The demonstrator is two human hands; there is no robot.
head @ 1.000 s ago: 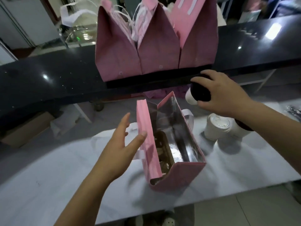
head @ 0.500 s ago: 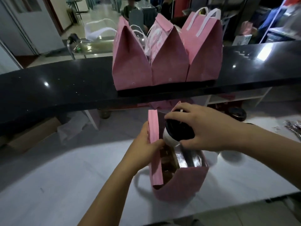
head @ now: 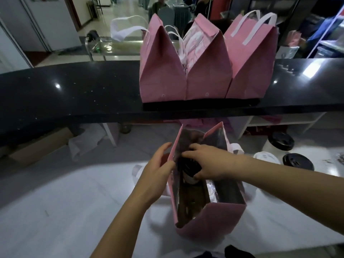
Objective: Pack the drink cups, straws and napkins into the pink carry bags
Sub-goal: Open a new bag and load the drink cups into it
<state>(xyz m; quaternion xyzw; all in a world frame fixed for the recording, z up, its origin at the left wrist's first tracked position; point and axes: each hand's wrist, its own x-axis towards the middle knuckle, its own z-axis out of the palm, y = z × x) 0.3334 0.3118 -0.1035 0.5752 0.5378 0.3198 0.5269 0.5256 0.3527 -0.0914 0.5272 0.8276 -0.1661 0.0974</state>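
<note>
An open pink carry bag point(head: 210, 222) with a silver lining stands on the white table point(head: 74, 211) in front of me. My right hand point(head: 206, 162) grips a white cup with a black lid point(head: 189, 167) from above, inside the bag's mouth at its far left part. My left hand point(head: 158, 170) holds the bag's left wall, thumb on the rim. A brown cardboard divider shows inside the bag. More cups stand at the right: two with black lids point(head: 297, 162) point(head: 281, 140) and one with a white lid point(head: 266, 157).
Three packed pink bags point(head: 204, 71) with white handles stand on the raised black counter point(head: 74, 94) behind the table. Small shiny items lie at the table's far right edge point(head: 339, 157). Cardboard and white paper lie under the counter at the left.
My right hand has carried the black-lidded cup from the right side over the bag and down into its mouth. My left hand went from open beside the bag to holding its left wall.
</note>
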